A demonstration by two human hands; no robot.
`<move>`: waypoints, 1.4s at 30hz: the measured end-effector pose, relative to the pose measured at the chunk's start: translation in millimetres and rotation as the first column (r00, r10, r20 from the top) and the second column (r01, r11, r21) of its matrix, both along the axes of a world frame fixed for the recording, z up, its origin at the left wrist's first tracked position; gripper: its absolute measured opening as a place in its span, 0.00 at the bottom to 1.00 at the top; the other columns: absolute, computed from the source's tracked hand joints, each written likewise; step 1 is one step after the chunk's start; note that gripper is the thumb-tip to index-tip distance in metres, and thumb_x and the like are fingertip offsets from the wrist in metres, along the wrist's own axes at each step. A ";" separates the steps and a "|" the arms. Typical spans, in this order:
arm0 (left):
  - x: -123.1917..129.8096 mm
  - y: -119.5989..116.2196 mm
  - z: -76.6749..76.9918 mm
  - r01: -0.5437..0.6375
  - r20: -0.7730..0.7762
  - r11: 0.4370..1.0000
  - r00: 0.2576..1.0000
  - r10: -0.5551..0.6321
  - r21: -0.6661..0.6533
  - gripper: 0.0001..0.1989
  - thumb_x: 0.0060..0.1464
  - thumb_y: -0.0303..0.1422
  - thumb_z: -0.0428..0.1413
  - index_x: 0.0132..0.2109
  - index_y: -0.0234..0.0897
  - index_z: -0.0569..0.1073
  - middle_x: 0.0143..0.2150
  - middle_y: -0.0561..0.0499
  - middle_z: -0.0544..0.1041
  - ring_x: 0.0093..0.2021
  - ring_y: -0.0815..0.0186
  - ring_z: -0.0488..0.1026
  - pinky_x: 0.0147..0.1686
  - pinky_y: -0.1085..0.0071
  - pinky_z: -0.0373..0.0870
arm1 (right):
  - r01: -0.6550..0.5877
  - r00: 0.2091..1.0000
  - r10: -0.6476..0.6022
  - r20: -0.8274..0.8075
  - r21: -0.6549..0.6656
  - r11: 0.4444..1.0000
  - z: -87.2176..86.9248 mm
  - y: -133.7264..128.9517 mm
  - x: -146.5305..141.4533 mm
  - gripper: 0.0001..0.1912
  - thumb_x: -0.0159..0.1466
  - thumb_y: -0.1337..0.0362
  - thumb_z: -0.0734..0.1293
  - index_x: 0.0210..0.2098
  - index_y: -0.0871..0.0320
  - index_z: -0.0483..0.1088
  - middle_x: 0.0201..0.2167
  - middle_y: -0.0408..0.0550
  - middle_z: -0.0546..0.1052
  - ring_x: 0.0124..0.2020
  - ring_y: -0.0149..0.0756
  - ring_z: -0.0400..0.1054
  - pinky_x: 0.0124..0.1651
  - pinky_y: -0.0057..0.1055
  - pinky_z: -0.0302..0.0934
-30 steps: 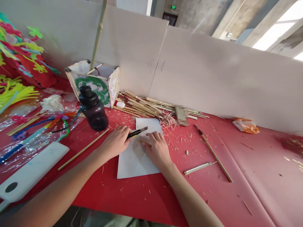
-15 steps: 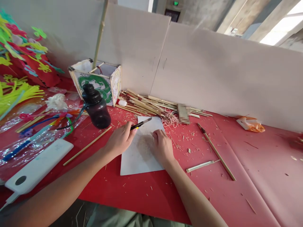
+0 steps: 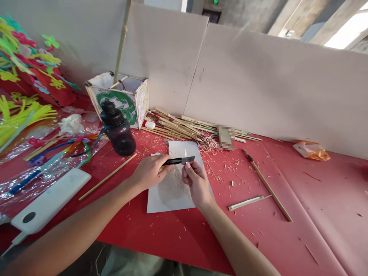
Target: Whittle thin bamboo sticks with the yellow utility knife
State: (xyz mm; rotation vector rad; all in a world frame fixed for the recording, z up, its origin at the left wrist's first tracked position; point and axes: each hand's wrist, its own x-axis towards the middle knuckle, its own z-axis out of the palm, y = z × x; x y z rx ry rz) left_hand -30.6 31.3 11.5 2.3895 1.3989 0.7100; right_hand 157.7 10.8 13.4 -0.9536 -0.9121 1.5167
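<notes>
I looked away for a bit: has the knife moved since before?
Yes. Measured against the white paper, the knife has moved right, and its blade is now by the right hand's fingertips.

Left hand (image 3: 152, 171): grips utility knife (image 3: 174, 161), blade (image 3: 189, 159) pointing right; right hand (image 3: 197, 183): pinches thin pale sliver (image 3: 185, 153) at the blade; beneath both: white paper sheet (image 3: 169, 197) on red table (image 3: 172, 234); left of sheet: dark bottle (image 3: 120, 135) before dragon-printed box (image 3: 142, 101); rear: bamboo strips (image 3: 172, 125) heaped along grey partition (image 3: 258, 84); right side: bamboo stick (image 3: 268, 188), lying diagonally; far right: orange-white wrapper (image 3: 312, 150)
</notes>
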 end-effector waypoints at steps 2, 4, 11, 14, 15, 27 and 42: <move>-1.1 0.3 1.8 0.005 -0.008 1.000 1.000 -0.005 0.004 0.16 0.68 0.44 0.47 0.50 0.40 0.72 0.41 0.48 0.80 0.41 0.59 0.78 0.37 0.67 0.69 | 0.015 0.999 -0.015 0.032 -0.001 1.000 -1.8 -1.4 0.2 0.13 0.61 0.54 0.70 0.34 0.57 0.70 0.19 0.37 0.63 0.19 0.26 0.51 0.22 0.27 0.43; -2.2 0.9 2.7 0.012 -0.013 1.000 1.000 -0.012 0.018 0.16 0.67 0.44 0.48 0.50 0.40 0.73 0.41 0.47 0.80 0.42 0.59 0.78 0.37 0.67 0.69 | 0.023 0.998 -0.022 0.053 -0.019 1.000 -3.3 -2.5 0.5 0.13 0.62 0.54 0.70 0.34 0.58 0.70 0.18 0.37 0.62 0.18 0.26 0.50 0.22 0.26 0.42; -1.4 0.8 0.1 -0.006 -0.030 0.995 1.000 0.009 0.097 0.16 0.66 0.45 0.50 0.50 0.41 0.74 0.43 0.46 0.81 0.43 0.59 0.78 0.39 0.67 0.70 | 0.023 0.998 -0.019 0.057 -0.063 0.998 -2.0 -0.8 2.5 0.16 0.58 0.52 0.72 0.31 0.58 0.70 0.17 0.36 0.58 0.17 0.24 0.46 0.20 0.25 0.36; -0.8 0.5 1.1 -0.036 -0.067 0.993 0.997 0.044 0.112 0.17 0.67 0.45 0.49 0.50 0.41 0.74 0.41 0.47 0.81 0.41 0.59 0.78 0.36 0.68 0.69 | 0.025 0.997 -0.021 0.070 -0.060 0.998 -2.1 0.2 3.3 0.16 0.58 0.52 0.72 0.31 0.58 0.70 0.16 0.35 0.56 0.17 0.24 0.44 0.20 0.25 0.35; -2.0 1.3 2.0 -0.060 -0.077 0.991 0.995 0.070 0.117 0.17 0.67 0.46 0.48 0.49 0.41 0.74 0.41 0.47 0.81 0.40 0.60 0.78 0.35 0.68 0.68 | 0.023 0.997 -0.018 0.078 -0.061 0.998 -2.4 -0.2 3.1 0.16 0.59 0.52 0.72 0.30 0.58 0.70 0.16 0.35 0.56 0.17 0.24 0.44 0.20 0.25 0.34; -6.8 -3.4 9.7 -0.039 0.041 0.990 0.999 0.034 0.134 0.17 0.67 0.46 0.47 0.46 0.38 0.72 0.38 0.48 0.80 0.38 0.62 0.78 0.33 0.70 0.64 | -0.018 0.999 0.014 -0.033 -0.107 0.994 -1.0 -4.5 -0.8 0.14 0.61 0.53 0.71 0.32 0.58 0.70 0.18 0.36 0.59 0.17 0.23 0.46 0.21 0.26 0.37; -6.0 -1.2 7.1 0.123 -0.097 0.992 0.988 -0.121 0.010 0.21 0.66 0.51 0.45 0.37 0.39 0.67 0.29 0.52 0.76 0.30 0.62 0.75 0.27 0.69 0.51 | 0.027 0.998 -0.028 0.053 0.020 0.999 -4.9 -9.2 -3.5 0.16 0.61 0.53 0.70 0.27 0.57 0.65 0.15 0.34 0.56 0.16 0.23 0.44 0.20 0.25 0.37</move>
